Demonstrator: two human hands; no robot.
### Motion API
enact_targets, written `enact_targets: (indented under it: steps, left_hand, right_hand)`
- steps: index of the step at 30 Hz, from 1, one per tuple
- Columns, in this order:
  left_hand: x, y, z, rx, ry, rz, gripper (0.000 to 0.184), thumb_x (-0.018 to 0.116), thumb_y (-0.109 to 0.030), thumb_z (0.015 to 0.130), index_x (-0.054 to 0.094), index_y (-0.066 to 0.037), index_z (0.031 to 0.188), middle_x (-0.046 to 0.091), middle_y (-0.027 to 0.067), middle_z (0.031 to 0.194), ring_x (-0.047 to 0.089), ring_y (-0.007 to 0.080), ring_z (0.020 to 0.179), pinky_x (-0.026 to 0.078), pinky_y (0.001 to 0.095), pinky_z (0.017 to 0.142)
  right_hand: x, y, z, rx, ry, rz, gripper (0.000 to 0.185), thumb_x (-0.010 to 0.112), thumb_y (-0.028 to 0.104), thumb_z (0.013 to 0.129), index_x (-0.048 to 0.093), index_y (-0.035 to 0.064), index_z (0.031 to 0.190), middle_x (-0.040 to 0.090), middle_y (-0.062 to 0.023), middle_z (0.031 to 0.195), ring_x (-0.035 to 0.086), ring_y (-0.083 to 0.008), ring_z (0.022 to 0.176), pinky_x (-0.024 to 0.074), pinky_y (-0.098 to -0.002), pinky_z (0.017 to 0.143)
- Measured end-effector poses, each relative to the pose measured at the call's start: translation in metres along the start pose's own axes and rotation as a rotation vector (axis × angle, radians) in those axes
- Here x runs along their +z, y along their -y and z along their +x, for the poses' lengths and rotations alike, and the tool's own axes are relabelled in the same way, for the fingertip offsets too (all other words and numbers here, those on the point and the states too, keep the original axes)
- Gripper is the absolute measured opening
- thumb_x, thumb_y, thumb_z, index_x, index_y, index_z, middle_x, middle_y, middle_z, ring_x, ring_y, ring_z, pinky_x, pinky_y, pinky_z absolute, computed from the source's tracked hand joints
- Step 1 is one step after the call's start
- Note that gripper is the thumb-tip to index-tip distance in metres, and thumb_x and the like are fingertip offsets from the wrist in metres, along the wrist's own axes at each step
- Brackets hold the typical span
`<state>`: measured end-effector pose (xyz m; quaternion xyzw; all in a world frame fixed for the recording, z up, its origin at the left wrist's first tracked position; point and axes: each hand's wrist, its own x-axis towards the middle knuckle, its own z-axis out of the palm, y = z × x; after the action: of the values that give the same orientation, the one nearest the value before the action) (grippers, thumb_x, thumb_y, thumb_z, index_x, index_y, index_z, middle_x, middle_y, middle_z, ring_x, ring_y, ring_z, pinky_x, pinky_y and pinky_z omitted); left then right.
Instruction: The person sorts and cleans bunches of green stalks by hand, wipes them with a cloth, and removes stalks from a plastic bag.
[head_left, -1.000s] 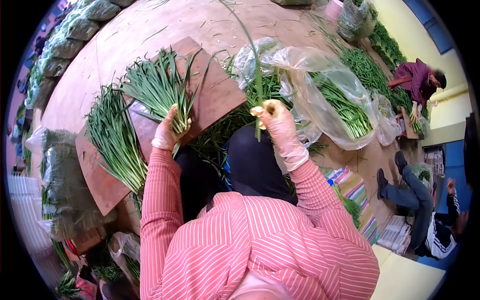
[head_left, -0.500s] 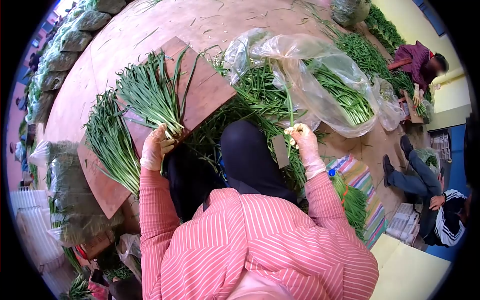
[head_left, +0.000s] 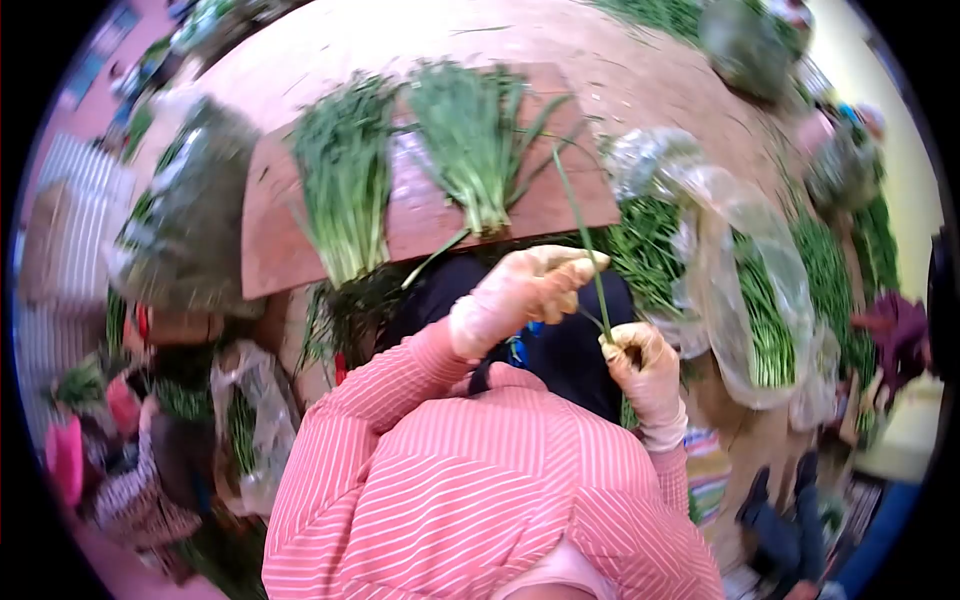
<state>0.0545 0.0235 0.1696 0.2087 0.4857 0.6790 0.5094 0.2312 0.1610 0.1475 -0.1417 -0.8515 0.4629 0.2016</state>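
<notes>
In front of my chest, my gloved right hand (head_left: 645, 375) pinches the lower end of a single chive stalk (head_left: 572, 192), which points up and away. My gloved left hand (head_left: 530, 290) is closed at the middle of the same stalk, its fingertips pressed together there. A thin strip curls between the two hands. Beyond them a reddish board (head_left: 270, 215) bears two bunches of chives side by side, a left bunch (head_left: 345, 170) and a right bunch (head_left: 465, 135). A few loose leaves lie by the right bunch.
Clear plastic (head_left: 715, 190) wraps more greens to the right, beside a loose heap (head_left: 645, 245). A large bagged bundle (head_left: 190, 220) stands left of the board. Other people sit at the left, such as one in a patterned top (head_left: 135, 480), and at the right (head_left: 895, 335).
My left hand has left the bunch on the board and come across to the stalk in my right hand. The view has turned, so the board appears more central.
</notes>
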Motion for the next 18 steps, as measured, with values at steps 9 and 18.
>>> enact_targets:
  steps: [9, 18]
  left_hand:
    - [-0.015, -0.020, -0.060, 0.133, -0.207, 0.027, 0.026, 0.058, -0.023, 0.090, 0.062, -0.002, 0.106, 0.059, -0.0024, 0.081, 0.050, 0.0033, 0.070, 0.042, 0.0189, 0.061]
    - [-0.061, -0.020, -0.127, 0.382, -0.608, 0.107, 0.028, 0.054, -0.024, 0.093, 0.063, 0.002, 0.100, 0.053, 0.0011, 0.064, 0.043, 0.0052, 0.052, 0.035, 0.0192, 0.048]
  right_hand:
    - [0.076, 0.039, 0.038, -0.052, 0.525, 0.001, 0.018, 0.066, 0.008, 0.074, 0.064, 0.0054, 0.091, 0.061, -0.0106, 0.080, 0.062, -0.0272, 0.069, 0.0495, -0.0335, 0.061]
    - [0.115, 0.054, 0.060, -0.306, 0.714, -0.057, 0.013, 0.065, 0.018, 0.079, 0.064, 0.0057, 0.083, 0.058, -0.0094, 0.068, 0.059, -0.0259, 0.062, 0.0468, -0.0342, 0.055]
